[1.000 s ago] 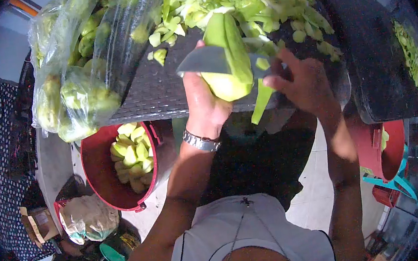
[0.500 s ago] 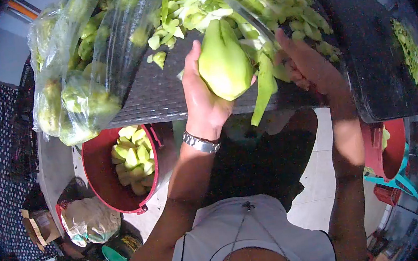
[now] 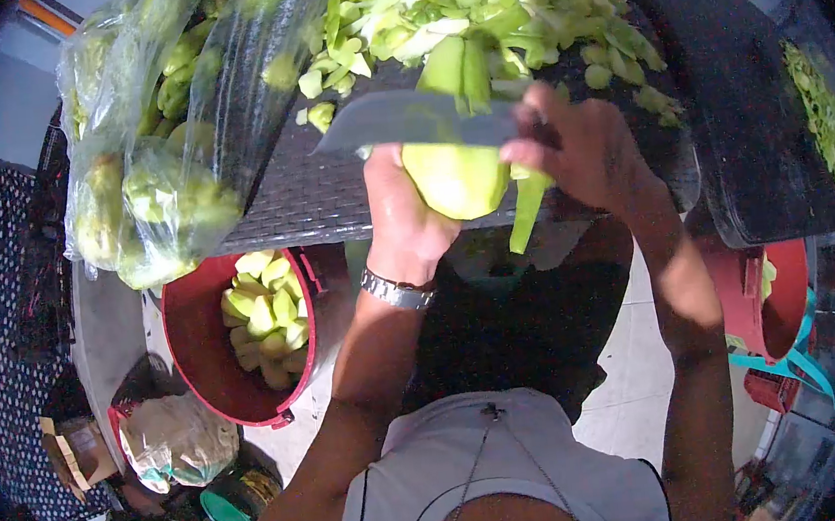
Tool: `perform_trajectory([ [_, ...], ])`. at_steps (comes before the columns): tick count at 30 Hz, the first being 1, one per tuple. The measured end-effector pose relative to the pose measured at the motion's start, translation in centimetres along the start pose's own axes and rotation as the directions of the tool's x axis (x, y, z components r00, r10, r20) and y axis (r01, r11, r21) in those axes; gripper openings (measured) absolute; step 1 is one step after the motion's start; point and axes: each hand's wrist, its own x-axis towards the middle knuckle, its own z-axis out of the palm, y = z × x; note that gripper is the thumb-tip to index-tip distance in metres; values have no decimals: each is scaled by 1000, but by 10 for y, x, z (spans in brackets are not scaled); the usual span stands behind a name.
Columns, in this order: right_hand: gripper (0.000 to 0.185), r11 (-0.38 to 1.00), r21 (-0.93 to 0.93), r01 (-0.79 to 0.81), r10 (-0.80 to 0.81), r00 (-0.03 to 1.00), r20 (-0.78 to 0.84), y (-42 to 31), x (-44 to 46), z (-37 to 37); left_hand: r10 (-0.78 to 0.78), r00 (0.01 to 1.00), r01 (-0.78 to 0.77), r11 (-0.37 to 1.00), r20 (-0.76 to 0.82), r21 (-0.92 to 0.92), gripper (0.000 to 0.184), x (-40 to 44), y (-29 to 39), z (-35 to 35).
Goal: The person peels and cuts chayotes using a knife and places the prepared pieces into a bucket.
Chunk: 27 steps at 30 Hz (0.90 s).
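A pale green peeled chayote (image 3: 458,181) rests in my left hand (image 3: 397,202), whose fingers curl round it from below and behind. In my right hand (image 3: 582,144) is the handle of a wide-bladed knife (image 3: 414,120). The blade is blurred and lies across the chayote, its tip pointing left, hiding part of the fruit; whether it touches the fruit I cannot tell. A long strip of peel (image 3: 529,215) hangs at the chayote's right side. Beyond it, a heap of peelings (image 3: 443,7) covers the far part of the dark woven tabletop (image 3: 315,185).
Clear plastic bags of chayotes (image 3: 169,184) lie at the table's left. Below stands a red bucket (image 3: 313,371) with peeled pieces (image 3: 267,315). Another red container (image 3: 788,295) is at the right, beside a dark chair-like surface (image 3: 760,167) with peel strips. A tied bag (image 3: 178,439) sits on the floor.
The knife has swung from pointing away at the chayote's right to lying across it. My right hand has moved a little left, and the chayote slightly nearer to me.
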Motion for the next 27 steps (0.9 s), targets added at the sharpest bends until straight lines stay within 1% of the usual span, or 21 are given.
perform_trajectory([
  [1,58,1000,-3,-13,13,1000,-22,5,-1,3,22,1000,-22,999,9,49,55,-1,1,1],
  [3,59,999,-6,-32,31,998,-63,12,0,5,7,1000,-7,998,-9,59,56,-2,3,1],
  [4,59,1000,-8,-16,15,997,-73,12,1,5,-1,1000,2,998,-17,65,56,-2,4,2],
  [6,58,1000,-11,4,-5,995,-95,10,-1,6,-9,1000,8,999,9,48,58,-1,3,4],
  [9,49,965,-129,-229,229,973,-19,31,14,-1,-76,997,74,996,32,45,61,-9,6,14],
  [10,41,951,-290,-108,90,993,-74,60,19,-3,-103,994,101,994,47,52,62,-11,10,18],
  [11,33,893,-450,4,-58,993,-105,102,19,-4,-126,986,128,992,110,-10,64,-14,13,17],
  [12,24,795,-597,103,-203,974,-103,125,17,-5,-89,992,90,996,88,-7,64,-14,13,18],
  [14,23,909,-416,19,-44,998,-51,126,12,-12,-10,999,10,1000,42,-4,63,-13,12,19],
  [15,23,947,-320,-38,37,999,-10,123,5,-17,-17,998,19,999,63,-34,62,-10,13,14],
  [17,25,912,-385,-139,174,983,56,81,2,-29,-29,994,39,995,108,-91,60,0,18,3],
  [18,26,889,-419,-184,239,968,81,59,1,-29,-1,998,2,1000,61,-22,60,0,16,9],
  [20,33,979,-154,-135,133,991,-25,29,-15,-15,63,997,-58,991,-40,123,58,-7,12,23],
  [22,41,992,53,-112,115,992,-49,-3,-28,-5,-3,1000,3,1000,19,28,58,-5,13,9],
  [23,45,983,122,-134,137,990,-13,-21,-32,-3,-34,998,35,999,55,-18,57,-3,13,3],
  [24,50,969,190,-160,157,987,29,-33,-35,-2,53,998,-42,976,46,-214,54,-11,7,0],
  [26,56,991,127,-32,36,999,-29,-42,-42,8,-127,986,129,992,105,-12,48,-18,19,23],
  [27,59,995,91,33,-28,998,-58,-44,-44,10,-108,990,110,994,93,-7,44,-18,17,25],
])
